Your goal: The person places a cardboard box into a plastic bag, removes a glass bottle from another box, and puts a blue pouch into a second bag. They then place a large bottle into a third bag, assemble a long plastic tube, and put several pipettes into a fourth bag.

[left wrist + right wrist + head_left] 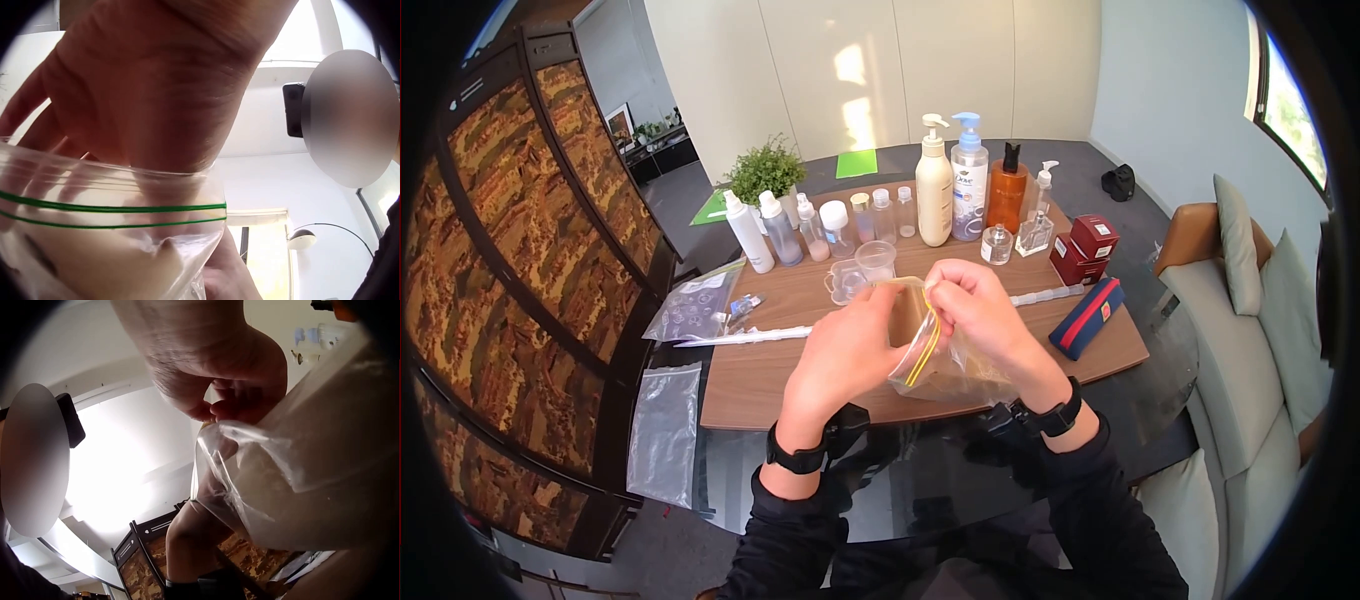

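A clear zip bag (960, 372) with a yellow strip at its mouth is held above the wooden table. The right hand (990, 312) pinches the rim of the mouth between thumb and curled fingers; the right wrist view also shows this hand (219, 369) at the bag's (300, 481) upper edge. At the mouth's left side is the left hand (845, 345), thumb and fingers spread apart. In the left wrist view the fingers of this hand (137, 94) show through the bag (112, 215), whose strips look green there. The left fingertips are partly hidden.
Several bottles stand along the table's (750, 400) back, including a white pump bottle (935, 195). Clear cups (875, 260) stand behind the hands. Dark red boxes (1082, 250) and a blue pouch (1087, 318) are at right; flat clear bags (665, 435) lie at left.
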{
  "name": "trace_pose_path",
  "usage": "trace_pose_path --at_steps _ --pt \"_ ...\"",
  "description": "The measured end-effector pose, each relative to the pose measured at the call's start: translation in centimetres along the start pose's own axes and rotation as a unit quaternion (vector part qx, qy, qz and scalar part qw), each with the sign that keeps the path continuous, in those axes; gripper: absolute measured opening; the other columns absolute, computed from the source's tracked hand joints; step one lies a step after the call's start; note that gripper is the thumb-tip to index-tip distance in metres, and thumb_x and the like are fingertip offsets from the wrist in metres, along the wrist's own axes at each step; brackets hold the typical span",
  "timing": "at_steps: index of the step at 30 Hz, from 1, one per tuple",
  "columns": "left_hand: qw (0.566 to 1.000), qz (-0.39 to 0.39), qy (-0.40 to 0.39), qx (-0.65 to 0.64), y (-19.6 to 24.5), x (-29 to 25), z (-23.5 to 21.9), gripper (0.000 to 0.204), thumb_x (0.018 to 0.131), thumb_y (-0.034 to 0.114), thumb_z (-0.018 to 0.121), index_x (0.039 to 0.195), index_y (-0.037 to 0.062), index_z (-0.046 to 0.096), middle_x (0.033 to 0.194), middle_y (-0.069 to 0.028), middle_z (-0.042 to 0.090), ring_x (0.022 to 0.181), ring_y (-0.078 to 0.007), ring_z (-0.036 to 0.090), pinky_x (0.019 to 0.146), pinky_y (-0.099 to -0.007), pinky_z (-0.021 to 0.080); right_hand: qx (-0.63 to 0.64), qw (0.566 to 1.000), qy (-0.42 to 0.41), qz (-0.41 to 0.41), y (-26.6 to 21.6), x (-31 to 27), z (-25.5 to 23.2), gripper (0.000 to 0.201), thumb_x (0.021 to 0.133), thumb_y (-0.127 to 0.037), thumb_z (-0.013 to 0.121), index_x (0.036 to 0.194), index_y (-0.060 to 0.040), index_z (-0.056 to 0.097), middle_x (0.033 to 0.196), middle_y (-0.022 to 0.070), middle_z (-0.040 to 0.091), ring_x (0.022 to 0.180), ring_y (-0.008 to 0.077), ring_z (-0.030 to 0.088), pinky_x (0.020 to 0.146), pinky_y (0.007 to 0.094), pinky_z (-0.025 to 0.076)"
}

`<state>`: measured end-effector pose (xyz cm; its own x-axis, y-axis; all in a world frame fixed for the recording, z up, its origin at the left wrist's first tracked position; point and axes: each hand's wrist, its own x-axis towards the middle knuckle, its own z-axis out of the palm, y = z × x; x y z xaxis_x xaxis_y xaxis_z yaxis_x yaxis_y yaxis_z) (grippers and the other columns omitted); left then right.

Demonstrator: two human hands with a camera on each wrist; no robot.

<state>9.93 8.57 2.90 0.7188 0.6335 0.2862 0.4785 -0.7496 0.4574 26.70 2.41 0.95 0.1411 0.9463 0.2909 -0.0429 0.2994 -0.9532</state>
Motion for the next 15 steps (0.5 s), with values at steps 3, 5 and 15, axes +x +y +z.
trace_pose_path --at_steps 3,5,15 --pt "0.998 0.016 -0.041 -0.053 -0.8 0.8 1.1 0.069 0.075 0.04 0.078 0.124 -0.0005 0.052 0.109 -0.0209 0.063 0.081 -0.0286 0.067 0.069 -0.0372 0.052 -0.021 0.999 0.023 -0.014 0.6 0.1 0.3 0.016 0.089 -0.009 0.052 0.073 -0.0057 0.054 0.062 -0.0054 0.049 0.055 0.0011 0.042 0.049 0.0205 0.035" --pt "0.992 0.038 -0.06 -0.109 -1.4 1.6 1.6 0.071 0.074 0.039 0.079 0.124 -0.0024 0.05 0.11 -0.0224 0.061 0.083 -0.0281 0.067 0.07 -0.0378 0.052 -0.028 0.999 0.034 -0.013 0.5 0.0 0.3 0.018 0.088 -0.01 0.054 0.071 -0.0053 0.053 0.062 -0.0055 0.049 0.056 0.001 0.042 0.05 0.021 0.035" --pt "0.971 0.069 -0.042 -0.227 -3.2 3.3 5.7 0.074 0.071 0.026 0.079 0.128 -0.0038 0.042 0.116 -0.0216 0.053 0.108 -0.0322 0.055 0.089 -0.0389 0.048 -0.2 0.978 0.053 -0.025 0.5 0.0 -0.3 0.011 0.085 -0.005 0.054 0.074 -0.0041 0.052 0.064 -0.0057 0.048 0.057 0.0008 0.044 0.049 0.0199 0.037"
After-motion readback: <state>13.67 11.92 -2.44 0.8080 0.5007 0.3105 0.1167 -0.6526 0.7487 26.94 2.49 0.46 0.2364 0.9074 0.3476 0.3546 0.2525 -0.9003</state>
